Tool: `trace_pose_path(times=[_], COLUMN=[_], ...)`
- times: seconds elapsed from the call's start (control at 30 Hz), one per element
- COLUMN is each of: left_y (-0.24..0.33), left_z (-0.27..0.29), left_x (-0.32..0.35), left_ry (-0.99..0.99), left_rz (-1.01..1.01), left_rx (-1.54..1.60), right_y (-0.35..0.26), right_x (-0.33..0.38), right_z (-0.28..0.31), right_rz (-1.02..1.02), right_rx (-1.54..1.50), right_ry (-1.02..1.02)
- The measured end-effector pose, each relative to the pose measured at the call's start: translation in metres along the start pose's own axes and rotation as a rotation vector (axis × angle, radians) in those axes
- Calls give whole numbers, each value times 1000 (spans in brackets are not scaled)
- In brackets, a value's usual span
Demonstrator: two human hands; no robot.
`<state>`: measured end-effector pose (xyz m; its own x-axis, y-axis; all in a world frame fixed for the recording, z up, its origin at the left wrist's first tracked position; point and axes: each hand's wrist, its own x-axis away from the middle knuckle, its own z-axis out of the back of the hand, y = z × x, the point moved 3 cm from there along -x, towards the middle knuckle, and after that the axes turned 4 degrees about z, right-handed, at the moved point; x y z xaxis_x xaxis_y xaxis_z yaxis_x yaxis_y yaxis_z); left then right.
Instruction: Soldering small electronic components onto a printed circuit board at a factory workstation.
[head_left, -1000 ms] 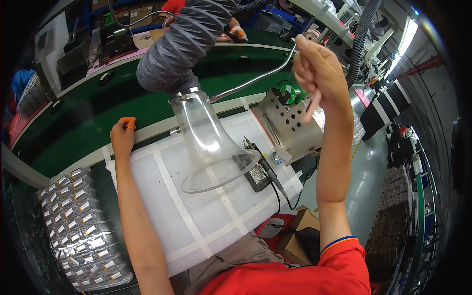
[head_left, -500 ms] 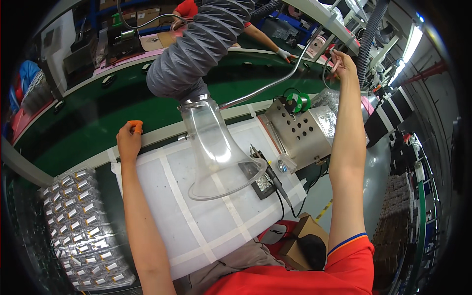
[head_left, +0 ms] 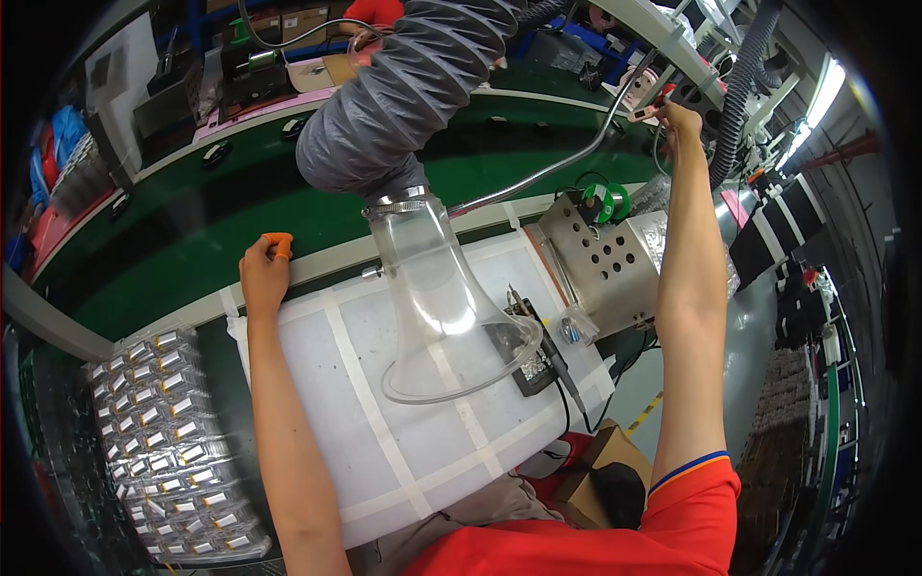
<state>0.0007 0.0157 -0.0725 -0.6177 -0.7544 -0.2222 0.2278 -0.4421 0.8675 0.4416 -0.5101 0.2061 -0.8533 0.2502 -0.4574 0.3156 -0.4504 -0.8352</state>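
Far to the right, my right hand (head_left: 680, 119) is stretched across the belt, its fingers pinched on a small white piece (head_left: 642, 113) whose kind is too small to tell. My left hand (head_left: 264, 276) rests at the near rail of the green conveyor belt (head_left: 182, 230), fingers curled in, with an orange finger cover on one of them. I see nothing held there. Between my arms lies a white taped work mat (head_left: 360, 432). A clear fume hood (head_left: 427, 278) hangs over it. By the hood's rim, a soldering iron (head_left: 560, 360) sits in its holder.
A grey ribbed duct (head_left: 394, 96) and a metal arm (head_left: 547, 158) cross above the belt. A perforated metal box (head_left: 605, 264) and a green solder spool (head_left: 605, 203) stand right. Trays of small silvery parts (head_left: 168, 451) lie left. A co-worker in red (head_left: 373, 13) is across the belt.
My right hand has turned slightly at the far right, and the white piece shows more clearly. The co-worker's gloved hand has left the belt. The whole view has shifted slightly.
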Motion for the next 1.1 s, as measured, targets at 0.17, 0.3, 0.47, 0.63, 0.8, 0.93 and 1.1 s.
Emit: trace_pose_path(times=[0.17,0.3,0.47,0.63,0.8,0.93,1.1], left_y=[-1,1,0,-4,-2,1,4], left_z=[0,-1,-1,1,-1,-2,1], left_x=[0,-1,0,1,0,0,3], left_ry=[0,-4,15,14,18,-1,3], left_rz=[-1,-24,-68,-35,-57,-41,-8], left_rx=[-1,-15,-4,-25,-5,2,-3], right_y=[-16,-29,-24,-1,24,35,28], right_x=[10,26,32,13,-10,-10,-5], right_z=[3,4,30,43,22,14,-9], right_rz=[302,765,947,734,291,-272,-408], right_rx=[620,786,779,890,1205,442,159], right_ry=[139,107,98,24,-460,-386,-500])
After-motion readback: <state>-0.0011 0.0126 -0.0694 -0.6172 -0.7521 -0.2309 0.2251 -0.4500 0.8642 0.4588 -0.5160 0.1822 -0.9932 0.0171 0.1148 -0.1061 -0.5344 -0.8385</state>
